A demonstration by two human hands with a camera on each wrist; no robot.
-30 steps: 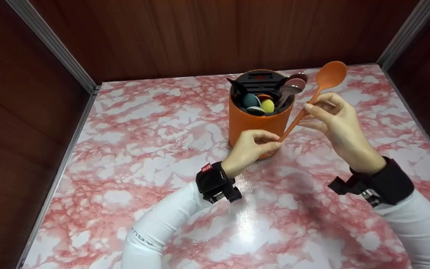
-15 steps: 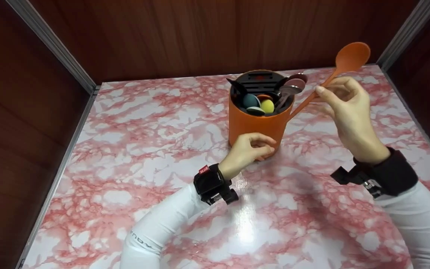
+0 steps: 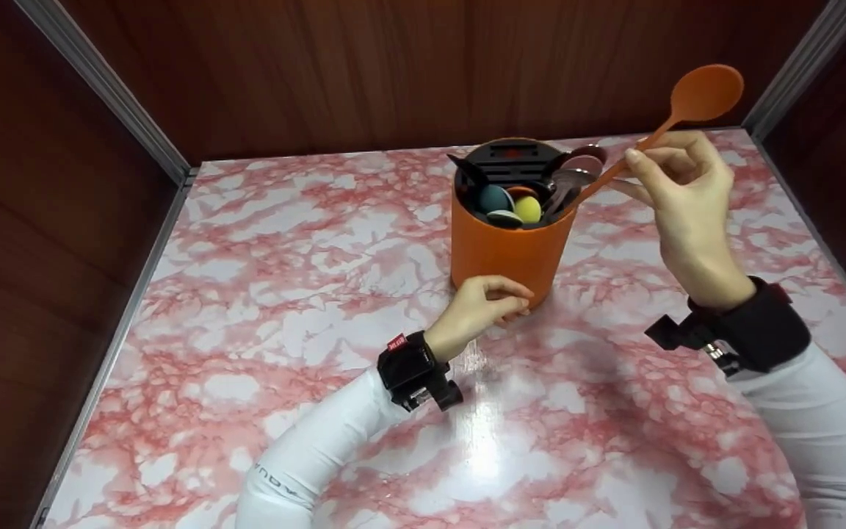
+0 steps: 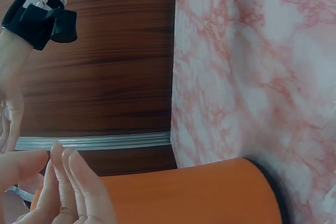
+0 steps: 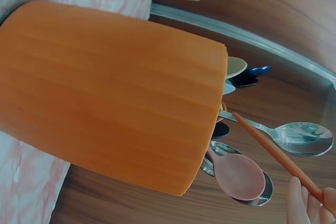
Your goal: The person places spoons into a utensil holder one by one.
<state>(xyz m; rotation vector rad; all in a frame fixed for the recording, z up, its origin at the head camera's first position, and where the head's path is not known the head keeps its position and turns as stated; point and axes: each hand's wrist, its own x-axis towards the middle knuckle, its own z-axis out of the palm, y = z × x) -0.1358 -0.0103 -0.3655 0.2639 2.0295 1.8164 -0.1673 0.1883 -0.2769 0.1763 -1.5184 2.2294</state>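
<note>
My right hand (image 3: 691, 180) pinches the handle of an orange spoon (image 3: 708, 92) between thumb and fingers. The spoon is tilted, bowl up, and its handle end overlaps the right rim of an orange utensil holder (image 3: 504, 253) in the head view. In the right wrist view the handle tip (image 5: 236, 116) shows just beyond the rim, near a metal spoon (image 5: 304, 137). My left hand (image 3: 483, 305) hovers in front of the holder's lower wall, fingers loosely bent with nothing between them. In the left wrist view its fingers (image 4: 86, 187) overlap the holder.
Several utensils stand in the holder, among them a pink spoon (image 5: 239, 177), a yellow-ended one (image 3: 527, 209) and a dark teal one (image 3: 494, 198). The marbled red-and-white table (image 3: 305, 272) meets a brown wood-grain panel (image 3: 393, 73) behind, with panels on both sides.
My left hand has let go of the spoon's handle end and moved slightly down and left. My right hand has raised the spoon, then brought its handle end to the holder's rim.
</note>
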